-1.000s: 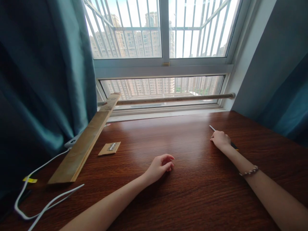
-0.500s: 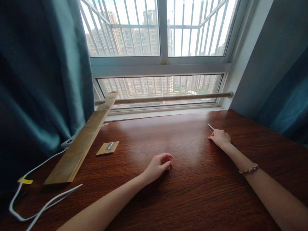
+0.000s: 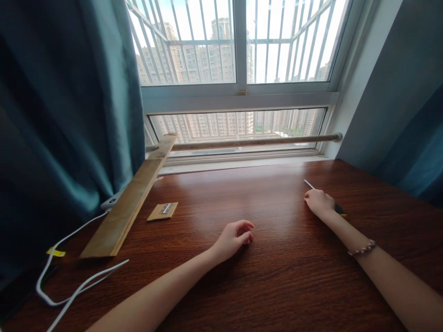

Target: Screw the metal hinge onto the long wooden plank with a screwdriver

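My right hand (image 3: 319, 203) is closed around a screwdriver (image 3: 309, 184) low over the right side of the table. Its thin pale shaft points away to the upper left, and a black and yellow handle end shows behind the hand; the palm hides the rest. My left hand (image 3: 233, 239) rests at the middle of the table, fingers loosely curled with a gap between thumb and fingertips, and nothing in it. To its left lies a small tan square board (image 3: 162, 211) with a metal hinge (image 3: 166, 209) on top.
A long wooden plank (image 3: 128, 212) slants along the left side up to the rail (image 3: 256, 142) by the window. White cables (image 3: 86, 283) lie at the lower left, beside a blue curtain (image 3: 69, 115). The brown table (image 3: 277, 276) reaches the window sill.
The view has shifted slightly, so things on the left appear further right. My right hand has turned a little, showing the screwdriver's handle end. My left hand keeps its pose.
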`<action>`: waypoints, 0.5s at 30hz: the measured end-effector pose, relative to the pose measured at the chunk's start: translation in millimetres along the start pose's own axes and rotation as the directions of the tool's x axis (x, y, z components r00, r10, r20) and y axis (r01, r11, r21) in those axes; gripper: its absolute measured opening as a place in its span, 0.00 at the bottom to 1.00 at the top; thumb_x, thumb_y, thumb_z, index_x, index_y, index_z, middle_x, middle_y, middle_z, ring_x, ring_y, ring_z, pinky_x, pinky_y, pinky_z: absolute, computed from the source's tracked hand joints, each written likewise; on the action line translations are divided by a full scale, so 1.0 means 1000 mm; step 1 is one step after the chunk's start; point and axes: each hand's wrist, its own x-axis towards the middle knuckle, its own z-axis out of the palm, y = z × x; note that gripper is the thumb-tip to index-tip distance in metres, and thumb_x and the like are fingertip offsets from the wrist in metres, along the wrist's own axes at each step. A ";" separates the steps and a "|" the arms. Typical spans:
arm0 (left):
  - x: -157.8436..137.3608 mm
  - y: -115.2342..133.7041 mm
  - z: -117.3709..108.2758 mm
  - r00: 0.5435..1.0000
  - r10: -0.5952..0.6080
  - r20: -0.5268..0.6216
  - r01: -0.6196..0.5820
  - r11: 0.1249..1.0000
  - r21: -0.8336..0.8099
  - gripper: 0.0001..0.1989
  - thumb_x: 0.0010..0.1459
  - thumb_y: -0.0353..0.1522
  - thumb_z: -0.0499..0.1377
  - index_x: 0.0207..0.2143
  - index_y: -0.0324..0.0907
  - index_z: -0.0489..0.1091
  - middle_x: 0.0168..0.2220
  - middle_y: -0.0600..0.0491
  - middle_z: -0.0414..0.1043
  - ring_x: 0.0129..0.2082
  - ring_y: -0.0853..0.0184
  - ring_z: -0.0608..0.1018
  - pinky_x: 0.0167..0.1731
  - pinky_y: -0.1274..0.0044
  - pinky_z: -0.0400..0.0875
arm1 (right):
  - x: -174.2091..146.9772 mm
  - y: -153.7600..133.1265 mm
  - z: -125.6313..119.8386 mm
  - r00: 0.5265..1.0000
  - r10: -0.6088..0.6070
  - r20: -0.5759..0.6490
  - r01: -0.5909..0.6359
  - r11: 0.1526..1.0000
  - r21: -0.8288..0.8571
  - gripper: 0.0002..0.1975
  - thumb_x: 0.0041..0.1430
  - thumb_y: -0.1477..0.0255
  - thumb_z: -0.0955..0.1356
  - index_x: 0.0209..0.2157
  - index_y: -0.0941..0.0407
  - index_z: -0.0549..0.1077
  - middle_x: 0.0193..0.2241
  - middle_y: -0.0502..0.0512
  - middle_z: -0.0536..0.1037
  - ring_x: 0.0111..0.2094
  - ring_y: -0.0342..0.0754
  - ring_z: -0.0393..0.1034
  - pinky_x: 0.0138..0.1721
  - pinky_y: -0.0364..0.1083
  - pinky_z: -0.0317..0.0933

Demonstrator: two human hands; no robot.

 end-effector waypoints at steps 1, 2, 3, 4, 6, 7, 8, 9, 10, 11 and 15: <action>-0.001 0.000 0.001 1.000 0.005 -0.004 -0.005 1.000 0.003 0.12 0.51 0.34 0.56 0.38 0.36 0.67 0.27 0.51 0.71 0.25 0.71 0.71 0.29 0.77 0.66 | -0.001 0.000 0.000 1.000 -0.003 -0.007 0.003 1.000 -0.003 0.11 0.55 0.69 0.64 0.36 0.54 0.77 0.36 0.63 0.76 0.38 0.57 0.71 0.35 0.50 0.63; -0.001 -0.001 0.002 1.000 0.009 -0.007 -0.009 1.000 0.003 0.13 0.51 0.34 0.56 0.38 0.36 0.67 0.27 0.51 0.71 0.25 0.71 0.71 0.29 0.77 0.66 | -0.002 -0.001 0.000 1.000 -0.004 -0.017 0.004 1.000 -0.011 0.11 0.55 0.69 0.64 0.37 0.55 0.77 0.37 0.64 0.75 0.39 0.58 0.71 0.35 0.51 0.63; -0.001 0.000 0.002 1.000 0.011 -0.004 -0.011 1.000 0.000 0.13 0.51 0.34 0.56 0.38 0.36 0.67 0.27 0.51 0.71 0.25 0.71 0.71 0.28 0.77 0.67 | -0.004 -0.003 -0.001 0.999 -0.013 -0.041 0.012 1.000 -0.019 0.12 0.55 0.69 0.64 0.39 0.56 0.76 0.39 0.65 0.74 0.41 0.59 0.70 0.36 0.52 0.63; 0.000 0.002 0.000 1.000 0.015 -0.001 -0.015 1.000 0.001 0.13 0.52 0.35 0.56 0.38 0.36 0.66 0.27 0.50 0.71 0.24 0.71 0.71 0.28 0.77 0.67 | -0.008 -0.006 -0.002 0.996 -0.042 -0.083 0.040 0.999 -0.020 0.13 0.55 0.70 0.64 0.41 0.57 0.75 0.41 0.66 0.73 0.43 0.60 0.68 0.38 0.53 0.62; 0.004 0.010 -0.011 0.999 0.032 -0.012 -0.032 0.999 0.026 0.15 0.51 0.36 0.56 0.40 0.36 0.66 0.30 0.49 0.72 0.25 0.70 0.72 0.27 0.76 0.67 | -0.019 -0.020 -0.006 0.965 -0.168 -0.203 0.181 0.982 0.046 0.14 0.55 0.71 0.64 0.43 0.59 0.74 0.44 0.66 0.71 0.45 0.59 0.66 0.43 0.53 0.61; 0.007 0.017 -0.022 0.997 0.058 -0.045 -0.055 0.997 0.059 0.16 0.51 0.36 0.57 0.40 0.36 0.67 0.31 0.48 0.72 0.26 0.70 0.73 0.27 0.76 0.68 | -0.027 -0.032 -0.007 0.932 -0.252 -0.261 0.291 0.948 0.125 0.14 0.55 0.72 0.64 0.43 0.60 0.74 0.44 0.65 0.71 0.45 0.57 0.66 0.44 0.52 0.60; 0.010 0.025 -0.037 0.992 0.088 -0.094 -0.078 0.992 0.101 0.17 0.50 0.37 0.58 0.40 0.36 0.67 0.33 0.47 0.73 0.27 0.68 0.74 0.28 0.76 0.68 | -0.038 -0.046 -0.008 0.893 -0.332 -0.303 0.409 0.879 0.243 0.13 0.55 0.72 0.64 0.41 0.60 0.74 0.43 0.63 0.72 0.43 0.53 0.68 0.45 0.50 0.61; 0.013 0.033 -0.055 0.979 0.116 -0.169 -0.093 0.986 0.138 0.18 0.48 0.37 0.58 0.40 0.36 0.68 0.33 0.47 0.73 0.29 0.67 0.74 0.28 0.75 0.69 | -0.049 -0.064 -0.009 0.867 -0.400 -0.297 0.493 0.774 0.397 0.11 0.54 0.71 0.65 0.38 0.59 0.75 0.40 0.60 0.74 0.40 0.50 0.69 0.43 0.47 0.62; 0.015 0.041 -0.077 0.957 0.148 -0.249 -0.104 0.978 0.180 0.18 0.47 0.38 0.59 0.39 0.36 0.68 0.34 0.46 0.73 0.31 0.65 0.75 0.28 0.74 0.69 | -0.062 -0.084 -0.008 0.849 -0.464 -0.253 0.519 0.644 0.562 0.10 0.54 0.70 0.65 0.36 0.59 0.75 0.37 0.59 0.75 0.36 0.47 0.71 0.38 0.44 0.64; 0.016 0.048 -0.101 0.927 0.177 -0.332 -0.104 0.968 0.227 0.19 0.46 0.38 0.60 0.39 0.36 0.68 0.34 0.46 0.73 0.32 0.64 0.75 0.30 0.73 0.69 | -0.076 -0.107 -0.007 0.827 -0.529 -0.192 0.493 0.516 0.701 0.10 0.53 0.70 0.66 0.34 0.59 0.76 0.35 0.57 0.76 0.33 0.46 0.72 0.36 0.43 0.65; -0.001 0.054 -0.211 0.604 0.349 -0.717 0.115 0.852 0.511 0.16 0.47 0.37 0.57 0.37 0.37 0.70 0.36 0.47 0.74 0.37 0.63 0.74 0.37 0.73 0.67 | -0.133 -0.209 0.008 0.690 -0.720 0.073 0.156 0.246 0.957 0.08 0.50 0.71 0.67 0.30 0.61 0.76 0.22 0.53 0.75 0.26 0.45 0.71 0.30 0.43 0.65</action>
